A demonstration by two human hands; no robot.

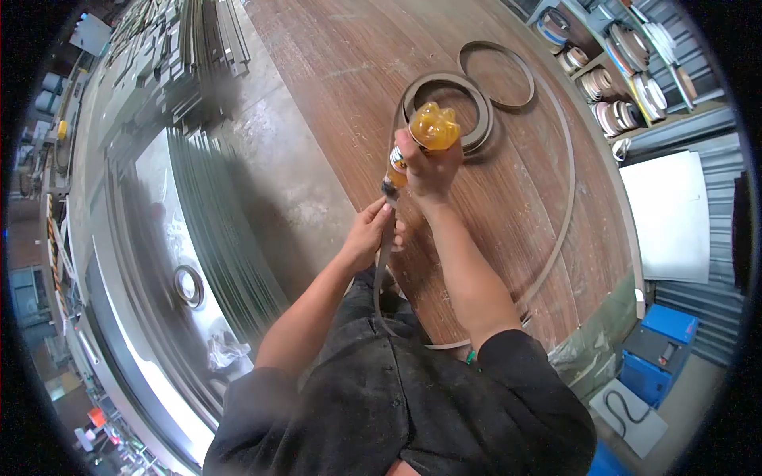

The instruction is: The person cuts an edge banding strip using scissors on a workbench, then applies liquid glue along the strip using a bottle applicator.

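Note:
My right hand (434, 172) is wrapped around a plastic bottle (436, 127) of amber liquid, held tilted with its base up and its dark tip pointing down. The bottle's tip meets or nearly meets a thin brown-grey strip (382, 278), which looks like edge banding. My left hand (368, 232) pinches this strip just below the tip, and the strip hangs down in front of my body. Beyond the bottle lies a thick coil of the banding (486, 127), partly hidden by the bottle and my right hand. Whether liquid is flowing out cannot be seen.
A brown wood-grain board (333, 71) lies under the coil, with a loose loop of strip (533, 83) on it. Stacked long profiles (230, 214) stand to the left. Shelves of banding rolls (627, 47) and a blue machine (657, 349) are on the right.

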